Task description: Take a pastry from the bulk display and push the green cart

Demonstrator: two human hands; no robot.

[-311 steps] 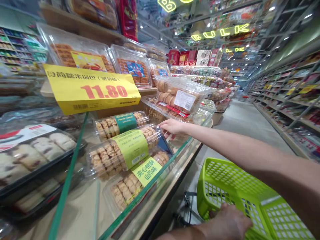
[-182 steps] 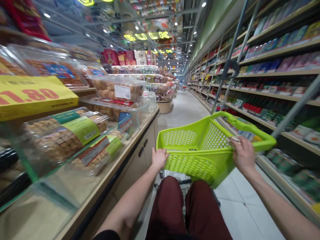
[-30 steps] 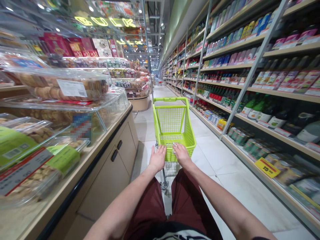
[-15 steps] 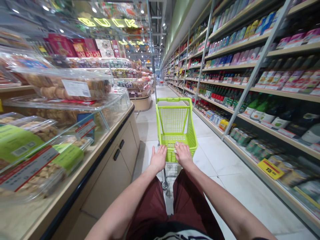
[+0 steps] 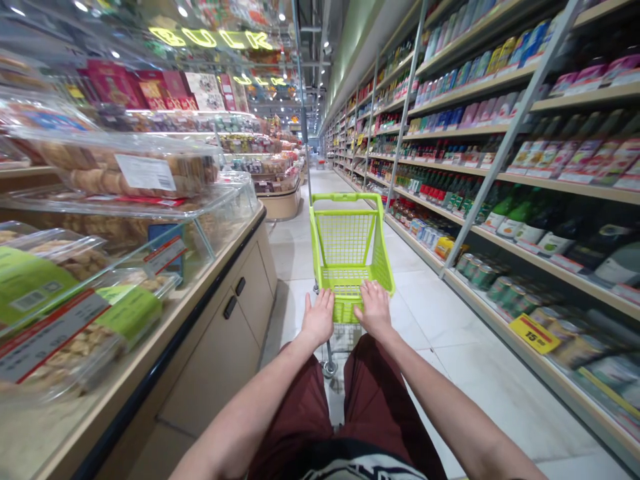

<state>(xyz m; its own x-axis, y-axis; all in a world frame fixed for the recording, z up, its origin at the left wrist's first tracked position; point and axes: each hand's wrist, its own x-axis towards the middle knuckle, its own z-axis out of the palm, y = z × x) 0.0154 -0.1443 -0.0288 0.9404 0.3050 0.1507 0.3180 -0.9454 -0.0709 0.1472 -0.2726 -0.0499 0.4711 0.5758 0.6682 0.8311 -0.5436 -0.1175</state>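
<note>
Your left hand [image 5: 319,320], right hand [image 5: 376,312]: both wide, thumbs apart, resting on near rim of green cart [image 5: 346,309].

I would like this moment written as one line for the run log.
left hand: on cart near edge | right hand: on same edge | counter: left of cart | shelves: right

Bright ceiling lights [image 5: 183,11] — blurred, stretched edges.

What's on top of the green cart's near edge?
The left hand and right hand lie on that edge of the green cart. What's beneath them is covered, so I can't see it.
</note>
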